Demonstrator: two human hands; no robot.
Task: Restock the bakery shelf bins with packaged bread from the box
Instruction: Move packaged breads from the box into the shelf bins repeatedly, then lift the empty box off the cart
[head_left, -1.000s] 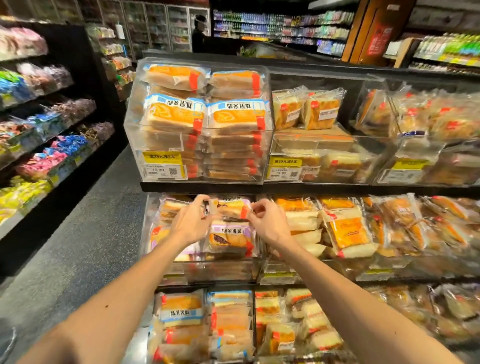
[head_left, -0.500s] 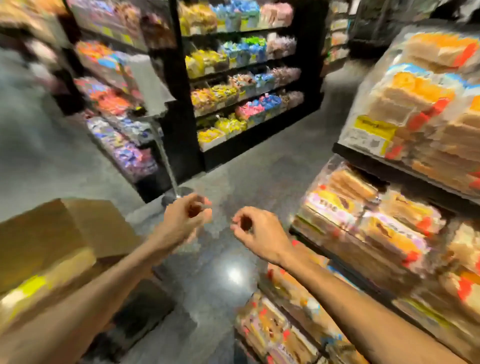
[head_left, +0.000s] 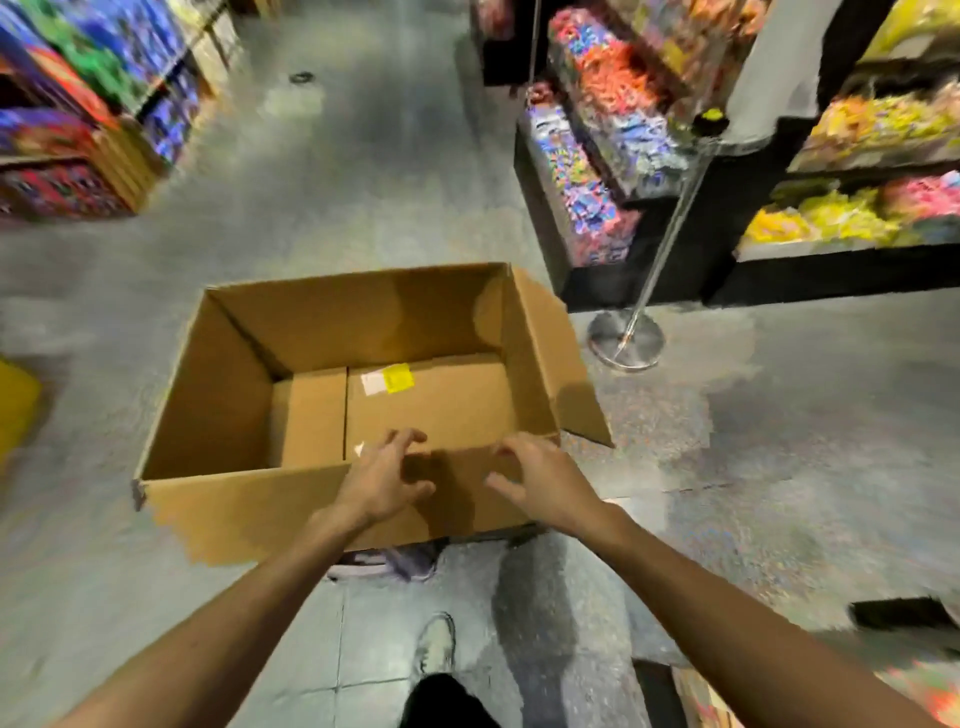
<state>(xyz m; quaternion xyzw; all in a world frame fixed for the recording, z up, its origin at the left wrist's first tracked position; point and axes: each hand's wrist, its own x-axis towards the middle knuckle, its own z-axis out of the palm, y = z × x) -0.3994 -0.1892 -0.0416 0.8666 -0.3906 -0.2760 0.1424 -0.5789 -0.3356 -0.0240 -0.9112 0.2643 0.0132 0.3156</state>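
Hovering above the open brown cardboard box (head_left: 218, 395) at frame centre, left hand (head_left: 387, 480) and right hand (head_left: 545, 480) hold nothing — fingers (head_left: 410, 439) spread, loosely curled over its near wall. It stands on grey floor (head_left: 779, 415).

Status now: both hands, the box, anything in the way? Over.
Left hand and right hand empty, fingers loosely curled, over box near rim. Box open on floor; no bread seen inside, only yellow label. Nothing between hands and box.
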